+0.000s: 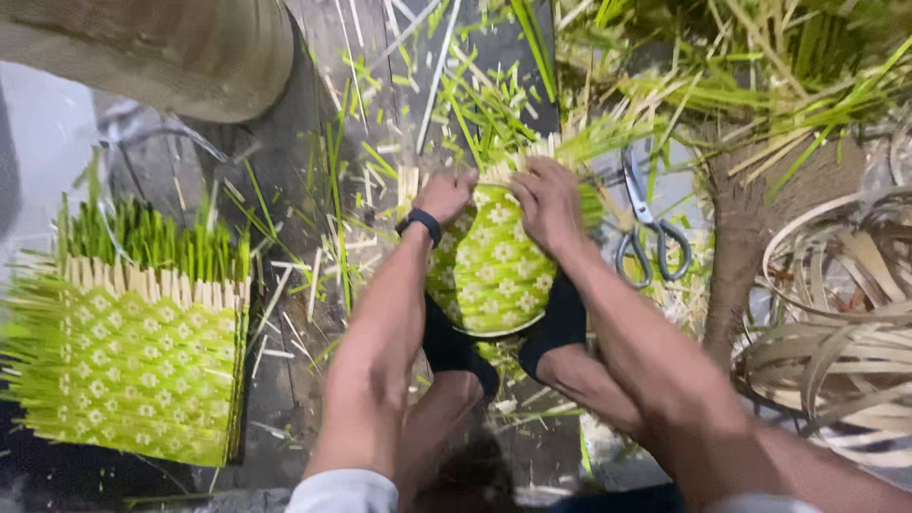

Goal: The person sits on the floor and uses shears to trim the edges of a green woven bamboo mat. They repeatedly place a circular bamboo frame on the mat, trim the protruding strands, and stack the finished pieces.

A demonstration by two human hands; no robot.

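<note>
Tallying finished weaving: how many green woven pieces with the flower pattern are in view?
2. One woven mat lies at the left; one rounded woven piece sits between the left hand and right hand. Others may be hidden.

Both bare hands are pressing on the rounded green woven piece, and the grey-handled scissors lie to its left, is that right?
Not quite. The head view shows the grey-handled scissors to the right of the rounded green woven piece. The left hand and right hand do press on it.

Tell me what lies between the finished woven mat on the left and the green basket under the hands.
Head view: dark floor strewn with cut green and pale strips, plus the left forearm.
</note>
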